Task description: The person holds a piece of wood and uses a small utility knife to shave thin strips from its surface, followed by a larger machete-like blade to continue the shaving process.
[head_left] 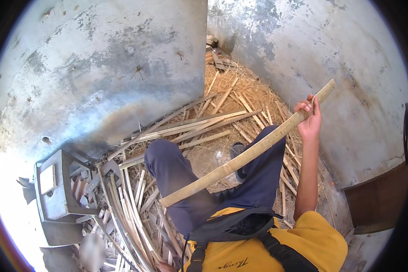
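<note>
A long split bamboo strip (240, 162) slants across my lap, from my left thigh up to the right. My right hand (309, 119) is raised and closed round it near its upper end, fingers curled over the edge. Its lower end is over my left knee area. Only a small part of my left hand (166, 267) shows at the bottom edge, beside a bundle of thin bamboo strips (130, 213) on the floor at my left. The fingers of that hand are mostly hidden, so what they hold, if anything, does not show.
More bamboo pieces (199, 124) lie crossed in front of my knees. Shavings (245, 86) cover the floor toward the far gap. Bare grey walls (136, 59) rise on both sides. An open-sided metal box (54, 181) stands at the left, with scraps around it.
</note>
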`<state>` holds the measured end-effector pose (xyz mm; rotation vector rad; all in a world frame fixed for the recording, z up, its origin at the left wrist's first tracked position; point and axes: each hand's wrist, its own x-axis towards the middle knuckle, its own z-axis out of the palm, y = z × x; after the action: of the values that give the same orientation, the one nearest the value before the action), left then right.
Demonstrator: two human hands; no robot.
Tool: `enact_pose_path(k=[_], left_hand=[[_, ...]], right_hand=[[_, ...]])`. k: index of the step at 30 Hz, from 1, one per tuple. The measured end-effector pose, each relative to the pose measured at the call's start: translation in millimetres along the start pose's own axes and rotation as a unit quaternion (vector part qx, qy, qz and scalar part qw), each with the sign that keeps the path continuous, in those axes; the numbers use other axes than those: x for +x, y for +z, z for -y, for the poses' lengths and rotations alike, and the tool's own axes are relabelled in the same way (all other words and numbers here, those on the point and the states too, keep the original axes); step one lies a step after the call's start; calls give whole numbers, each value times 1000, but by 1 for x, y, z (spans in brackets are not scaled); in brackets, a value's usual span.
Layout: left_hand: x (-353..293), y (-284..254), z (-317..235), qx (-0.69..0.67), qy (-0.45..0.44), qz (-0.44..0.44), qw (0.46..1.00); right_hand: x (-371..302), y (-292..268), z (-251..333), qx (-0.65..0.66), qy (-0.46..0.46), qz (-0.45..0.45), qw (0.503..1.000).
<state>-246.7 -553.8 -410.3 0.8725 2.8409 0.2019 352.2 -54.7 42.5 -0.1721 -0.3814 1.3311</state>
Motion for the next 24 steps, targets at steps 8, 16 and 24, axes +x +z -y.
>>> enact_pose_path(k=[8,16,24], left_hand=[[-7,-2,2,84,21,-17,996],[1,0,-33,31,-3,44,999],[-3,3,-38,7,-15,73,997]], right_hand=[[3,-5,-10,17,22,-20,999],[-7,-11,-2,2,20,-46,999],[-6,5,-16,-31,5,-58,998]])
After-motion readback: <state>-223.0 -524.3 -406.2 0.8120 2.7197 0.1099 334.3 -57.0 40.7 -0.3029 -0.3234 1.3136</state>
